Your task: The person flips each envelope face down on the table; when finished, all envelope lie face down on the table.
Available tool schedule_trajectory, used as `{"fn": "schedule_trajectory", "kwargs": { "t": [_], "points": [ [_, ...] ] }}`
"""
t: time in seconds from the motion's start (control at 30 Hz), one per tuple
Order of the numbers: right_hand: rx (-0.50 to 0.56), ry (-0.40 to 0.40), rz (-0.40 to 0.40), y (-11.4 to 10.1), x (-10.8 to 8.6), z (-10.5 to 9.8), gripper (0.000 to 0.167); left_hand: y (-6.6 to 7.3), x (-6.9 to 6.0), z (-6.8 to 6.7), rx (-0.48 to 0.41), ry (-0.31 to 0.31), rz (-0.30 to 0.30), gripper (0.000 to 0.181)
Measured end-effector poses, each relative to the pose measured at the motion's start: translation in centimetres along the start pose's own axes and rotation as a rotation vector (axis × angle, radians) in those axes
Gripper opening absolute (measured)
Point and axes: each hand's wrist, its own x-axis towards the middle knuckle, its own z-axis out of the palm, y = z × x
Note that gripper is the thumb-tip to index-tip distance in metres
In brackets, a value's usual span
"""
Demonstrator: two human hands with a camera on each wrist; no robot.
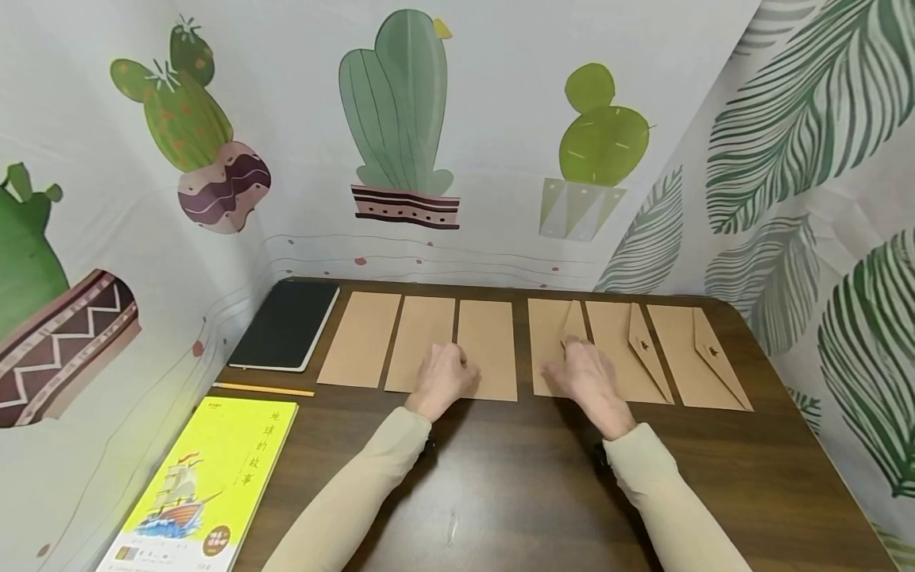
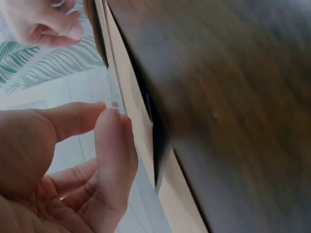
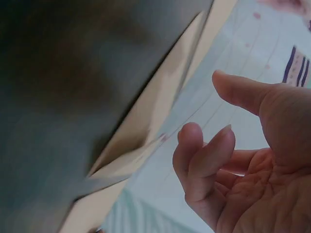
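Observation:
Brown paper envelopes lie in a row across the dark table. In the left group are three smooth ones: an outer envelope [image 1: 360,340], a middle envelope [image 1: 418,330] and an inner envelope [image 1: 493,357]. My left hand [image 1: 441,380] hovers over the middle and inner ones; in the left wrist view its thumb and index fingertips [image 2: 114,121] meet, with nothing visible between them. Three envelopes with raised flaps form the right group. Above the nearest of these, a flapped envelope [image 1: 546,334], is my right hand [image 1: 589,383], thumb and fingers apart. Further right lie another envelope [image 1: 609,324] and the last envelope [image 1: 675,349].
A black notebook [image 1: 287,326] lies at the table's back left corner. Just in front of it is a yellow pencil [image 1: 264,389], then a yellow book [image 1: 214,469] with a ship on its cover. Cloth printed with cacti and leaves [image 1: 500,143] hangs behind the table [image 1: 493,485].

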Motion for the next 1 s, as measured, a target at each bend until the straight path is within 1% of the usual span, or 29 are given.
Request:
{"fn": "schedule_trajectory", "kwargs": {
  "t": [0.07,0.17,0.2,0.27,0.3,0.37,0.4,0.43,0.47,0.57,0.63,0.7,0.77,0.83,0.93,1.0],
  "points": [
    [-0.004,-0.015,0.018,1.0,0.2,-0.1,0.059,-0.6,0.5,0.8,0.024,0.0,0.017,0.056],
    [-0.037,-0.037,0.036,2.1,0.5,-0.2,0.048,-0.5,0.6,0.9,0.043,-0.022,0.022,0.054],
    [-0.048,-0.045,0.044,2.4,0.6,-0.2,0.042,0.2,0.1,0.3,0.042,-0.019,0.025,0.048],
    [-0.078,-0.061,0.056,2.8,0.7,-0.3,0.037,0.4,0.1,0.4,0.043,-0.01,0.022,0.038],
    [-0.09,-0.069,0.062,2.9,0.8,-0.4,0.036,0.5,0.1,0.5,0.046,-0.01,0.021,0.033],
    [-0.106,-0.09,0.077,3.0,0.9,-0.6,0.042,0.6,0.0,0.6,0.045,-0.003,0.024,0.02],
    [-0.108,-0.098,0.082,3.1,0.9,-0.7,0.046,0.7,0.0,0.6,0.043,0.002,0.031,0.018],
    [-0.111,-0.107,0.084,3.1,1.0,-0.8,0.048,0.4,0.4,1.0,0.048,0.0,0.035,0.018],
    [-0.112,-0.112,0.087,3.1,1.0,-0.9,0.049,0.6,0.3,1.0,0.056,-0.005,0.041,0.019],
    [-0.099,-0.107,0.085,3.2,1.1,-1.0,0.048,2.4,-0.8,-0.5,0.024,-0.016,0.056,0.027],
    [-0.087,-0.104,0.087,3.4,1.0,-0.9,0.044,3.8,-1.8,-1.8,-0.01,-0.036,0.064,0.029],
    [-0.077,-0.098,0.089,3.4,0.8,-0.8,0.043,4.9,-2.8,-2.8,-0.058,-0.065,0.069,0.029],
    [-0.057,-0.075,0.084,3.5,0.7,-0.6,0.041,5.5,-3.4,-3.2,-0.101,-0.095,0.064,0.028],
    [-0.031,-0.022,0.068,3.4,0.6,-0.4,0.04,5.9,-3.6,-3.3,-0.133,-0.108,0.061,0.028],
    [-0.01,0.082,0.055,3.3,0.5,-0.4,0.039,6.4,-3.5,-3.3,-0.159,-0.095,0.067,0.026],
    [-0.005,0.13,0.057,3.3,0.4,-0.7,0.039,6.9,-3.3,-3.3,-0.195,-0.094,0.066,0.025]
  ]
}}
